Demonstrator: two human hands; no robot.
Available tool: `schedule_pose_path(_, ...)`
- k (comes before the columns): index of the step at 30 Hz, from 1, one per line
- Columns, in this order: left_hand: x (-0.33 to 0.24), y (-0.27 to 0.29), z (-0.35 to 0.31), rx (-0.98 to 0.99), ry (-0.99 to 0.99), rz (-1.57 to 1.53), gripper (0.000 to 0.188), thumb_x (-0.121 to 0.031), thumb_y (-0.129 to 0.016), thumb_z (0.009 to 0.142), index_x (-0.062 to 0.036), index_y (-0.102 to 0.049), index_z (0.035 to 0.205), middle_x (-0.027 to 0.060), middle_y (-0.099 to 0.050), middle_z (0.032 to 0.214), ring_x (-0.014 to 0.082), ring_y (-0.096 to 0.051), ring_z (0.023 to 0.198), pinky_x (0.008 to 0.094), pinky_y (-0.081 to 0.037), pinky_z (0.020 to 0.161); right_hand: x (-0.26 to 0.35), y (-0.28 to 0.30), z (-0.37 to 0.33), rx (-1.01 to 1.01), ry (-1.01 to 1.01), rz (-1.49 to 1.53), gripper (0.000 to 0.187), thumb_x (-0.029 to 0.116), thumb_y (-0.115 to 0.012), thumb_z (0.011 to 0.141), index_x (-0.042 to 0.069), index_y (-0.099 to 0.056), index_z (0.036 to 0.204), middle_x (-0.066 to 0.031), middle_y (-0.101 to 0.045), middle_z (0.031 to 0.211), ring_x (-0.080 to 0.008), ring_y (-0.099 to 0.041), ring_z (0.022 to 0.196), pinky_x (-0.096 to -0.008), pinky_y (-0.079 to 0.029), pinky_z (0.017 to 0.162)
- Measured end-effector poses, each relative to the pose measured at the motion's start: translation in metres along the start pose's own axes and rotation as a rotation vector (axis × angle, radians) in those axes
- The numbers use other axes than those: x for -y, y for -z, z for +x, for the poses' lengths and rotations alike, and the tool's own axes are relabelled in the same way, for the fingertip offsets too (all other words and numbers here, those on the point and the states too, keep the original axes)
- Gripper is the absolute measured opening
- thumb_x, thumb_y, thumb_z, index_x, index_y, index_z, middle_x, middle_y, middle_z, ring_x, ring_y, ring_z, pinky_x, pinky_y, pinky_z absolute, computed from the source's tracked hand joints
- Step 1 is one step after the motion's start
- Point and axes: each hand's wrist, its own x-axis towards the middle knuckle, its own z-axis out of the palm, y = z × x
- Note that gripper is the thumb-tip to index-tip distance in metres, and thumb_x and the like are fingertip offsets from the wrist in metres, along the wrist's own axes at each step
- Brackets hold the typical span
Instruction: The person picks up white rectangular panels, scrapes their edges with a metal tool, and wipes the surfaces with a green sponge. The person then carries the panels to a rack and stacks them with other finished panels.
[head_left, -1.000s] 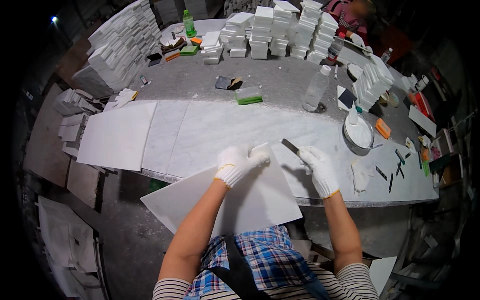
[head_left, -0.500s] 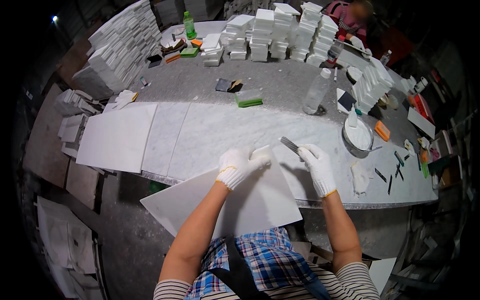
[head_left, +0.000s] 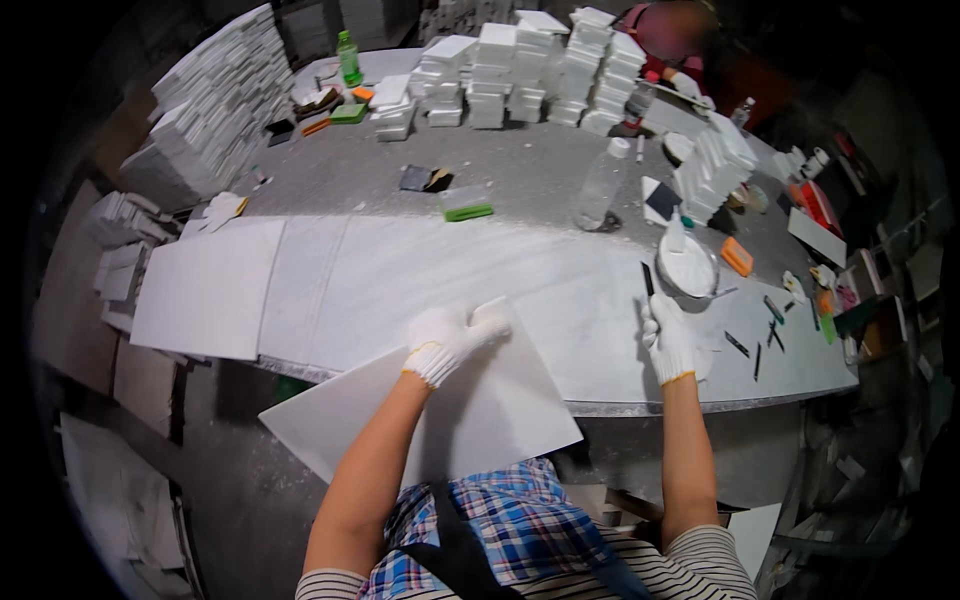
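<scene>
My left hand (head_left: 450, 338), in a white knitted glove, grips the upper corner of a square white stone slab (head_left: 505, 400). The slab lies tilted, its far part over the table edge and its near corner against my plaid apron. Gloved likewise, my right hand (head_left: 668, 338) is closed around a dark, narrow flat file (head_left: 647, 278), which points away from me and is seen nearly edge-on. The file is apart from the slab, to its right, just left of a metal bowl of white paste (head_left: 688, 268).
Another white slab (head_left: 208, 290) lies at the table's left. Stacks of white tiles (head_left: 492, 75) line the far side. A clear bottle (head_left: 600, 185), an orange block (head_left: 737, 256) and several dark files (head_left: 736, 344) lie about. A co-worker's gloved hand (head_left: 690, 88) shows at the far right.
My right hand has moved right, away from the slab, and turned the file from slanting left to nearly upright. My left hand still holds the slab. The whole view has shifted a little.
</scene>
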Motion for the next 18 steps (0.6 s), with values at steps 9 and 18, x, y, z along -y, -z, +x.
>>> schedule_pose_path(9,-0.007,0.009,-0.007,0.011,-0.011,-0.006,0.06,-0.067,-0.061,0.077,-0.0115,-0.074,0.096,0.0092,-0.073,0.079,0.026,-0.071,0.075,0.0358,-0.052,0.069,-0.043,-0.143,-0.097,0.162,0.218,-0.401,0.017,0.019,-0.061,0.096,0.003,-0.062,0.101,-0.0013,-0.06,0.082,-0.0071,-0.052,0.064,-0.0249,-0.043,0.057)
schedule_pose_path(18,0.005,-0.005,0.003,-0.051,-0.033,0.086,0.066,-0.073,-0.057,0.077,-0.0112,-0.073,0.093,0.0119,-0.072,0.079,0.0305,-0.07,0.075,0.0408,-0.051,0.065,-0.061,-0.171,-0.101,-0.007,0.529,-0.614,0.018,0.019,-0.069,0.089,0.005,-0.07,0.099,-0.0091,-0.065,0.083,-0.0195,-0.059,0.073,-0.0322,-0.047,0.069)
